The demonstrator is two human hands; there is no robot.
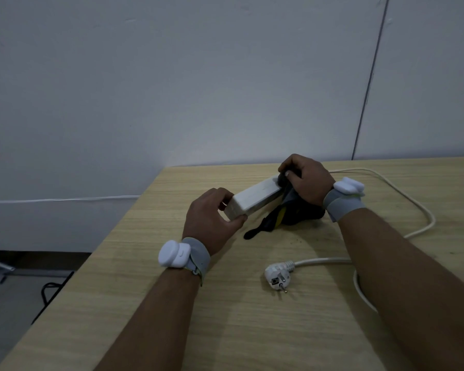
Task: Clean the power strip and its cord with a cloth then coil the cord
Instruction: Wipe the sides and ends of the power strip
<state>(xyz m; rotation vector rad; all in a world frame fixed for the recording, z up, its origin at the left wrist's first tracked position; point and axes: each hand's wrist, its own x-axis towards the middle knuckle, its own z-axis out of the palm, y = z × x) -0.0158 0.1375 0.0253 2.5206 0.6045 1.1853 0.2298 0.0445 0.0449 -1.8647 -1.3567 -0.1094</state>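
The white power strip [255, 197] is tilted on its long edge above the wooden table [252, 330]. My left hand [210, 220] grips its near end between fingers and thumb. My right hand [304, 180] holds a dark cloth [284, 218] against the strip's far end; the cloth's loose tail, with a yellow stripe, drapes onto the table. The white cord [402, 194] runs from behind my right hand, loops to the right and comes back under my right forearm. Its plug [277, 277] lies on the table near me, pins up.
The table's left edge [73, 279] drops to a floor with dark cables. A grey wall stands just behind the table's far edge. Both wrists wear grey bands with white devices.
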